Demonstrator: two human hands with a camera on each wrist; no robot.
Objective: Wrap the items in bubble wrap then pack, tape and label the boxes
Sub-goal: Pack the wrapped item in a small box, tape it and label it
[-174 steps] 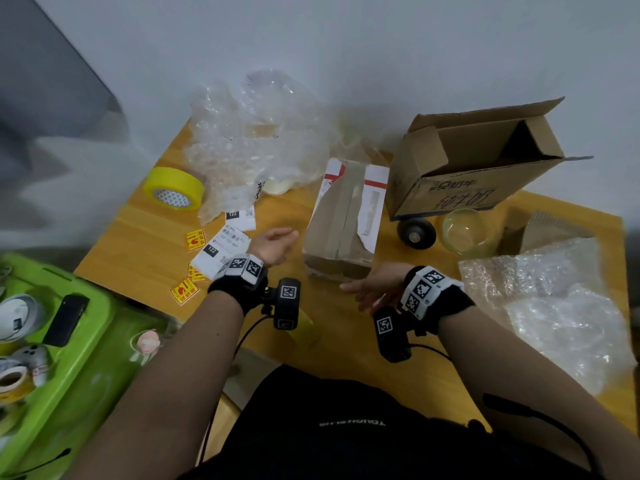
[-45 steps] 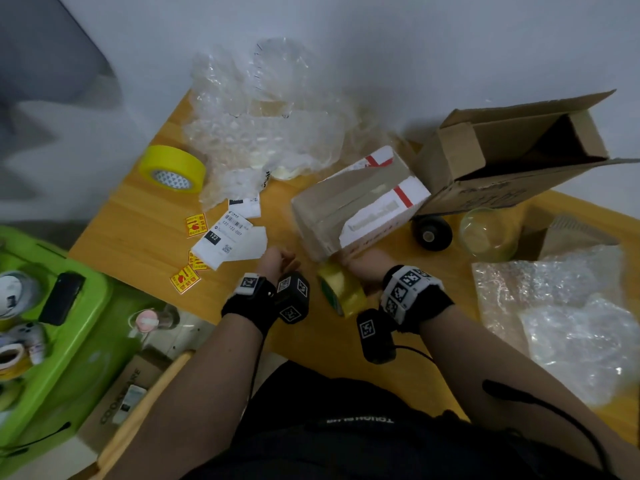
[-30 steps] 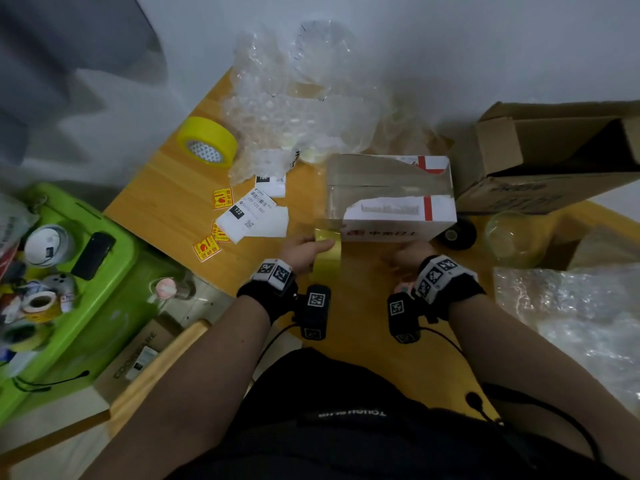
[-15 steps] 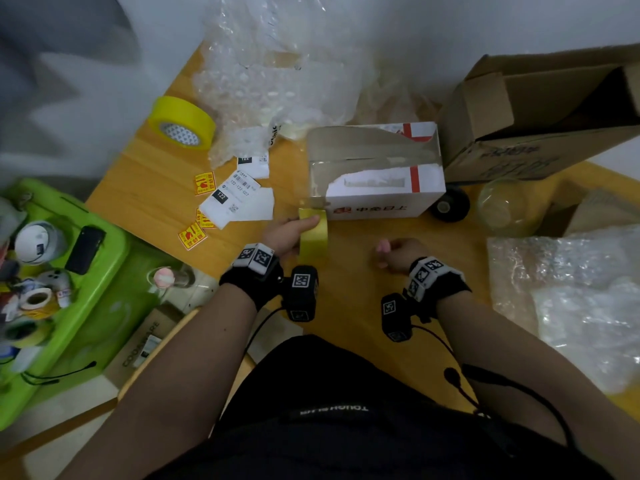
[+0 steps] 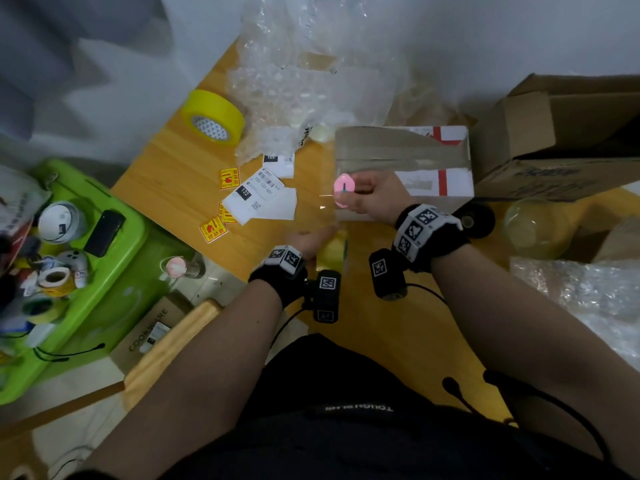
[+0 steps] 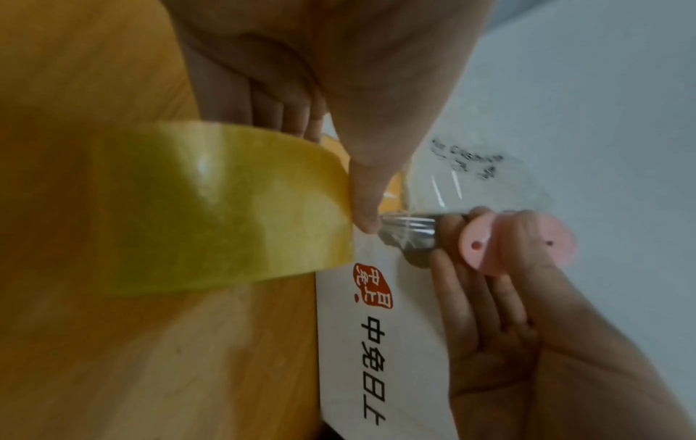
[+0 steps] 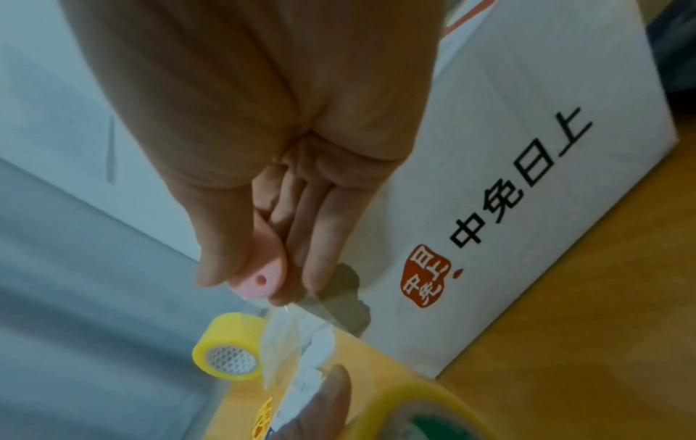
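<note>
Looking down from the head view, the right hand (image 5: 372,195) pinches a small round pink plastic cutter (image 5: 343,189) at the left end of the white cardboard box with red stripes and brown tape (image 5: 405,157), which lies on the orange wooden table (image 5: 180,168). Below it the left hand (image 5: 310,239) grips a translucent yellow roll of packing tape (image 5: 332,249) near the table's front edge, and a clear strip runs up from the roll toward the cutter. A second, opaque yellow tape roll (image 5: 214,119) sits at the far left beside a heap of clear bubble wrap (image 5: 304,81), with white shipping labels (image 5: 263,195) between it and the hands. An open brown carton (image 5: 561,140) lies on its side to the right, and a green plastic bin (image 5: 114,271) stands off the table's left edge. From the left wrist view, the thumb presses on the roll's rim while the fingers curl behind it; the cutter's metal blade meets the stretched clear tape just beside the thumb tip, against the box's printed white side. From the right wrist view, thumb and fingers are clamped on the pink cutter, held just off the box's corner.
</note>
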